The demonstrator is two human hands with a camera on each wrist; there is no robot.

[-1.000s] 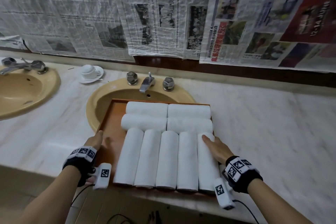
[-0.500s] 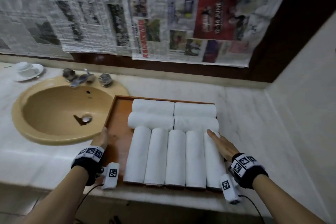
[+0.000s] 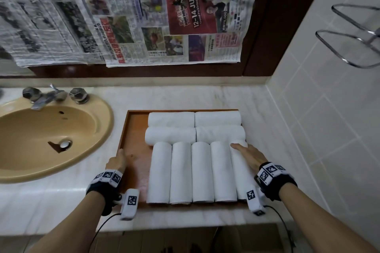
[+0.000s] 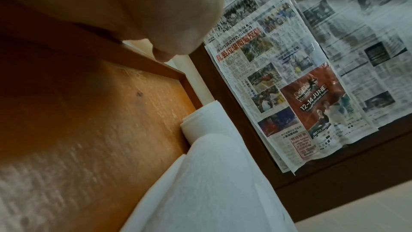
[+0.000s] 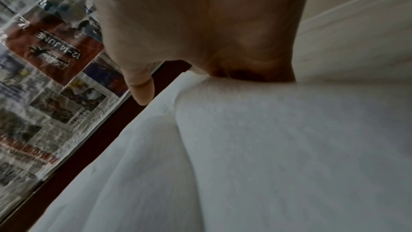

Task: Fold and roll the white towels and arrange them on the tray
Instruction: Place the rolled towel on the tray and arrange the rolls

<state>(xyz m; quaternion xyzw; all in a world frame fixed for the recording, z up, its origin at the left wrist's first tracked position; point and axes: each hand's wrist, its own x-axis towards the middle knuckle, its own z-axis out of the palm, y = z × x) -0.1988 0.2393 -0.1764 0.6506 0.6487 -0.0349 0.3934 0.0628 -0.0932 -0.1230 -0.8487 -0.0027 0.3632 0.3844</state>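
Both hands unmoved: left hand [image 3: 117,161] grips tray [image 3: 134,129]; flat right hand [image 3: 249,155] presses towel [image 3: 239,172].

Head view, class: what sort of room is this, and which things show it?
Probably a washroom, perhaps a hotel's: a basin with taps in a marble counter, tiled wall, rolled towels.

a white marble-veined countertop [image 3: 277,129] runs along the wall, with an oval tan ceramic basin [image 3: 51,139] sunk into it at the left. a chrome tap with two faceted knobs [image 3: 51,94] stands at the basin's far rim. sheets of printed newspaper [image 3: 133,16] hang across the dark brown wooden wall frame [image 3: 277,16] behind. the right wall is pale square tile [image 3: 329,119], carrying a bent chrome wire rack [image 3: 353,33]. the light is dim and even.
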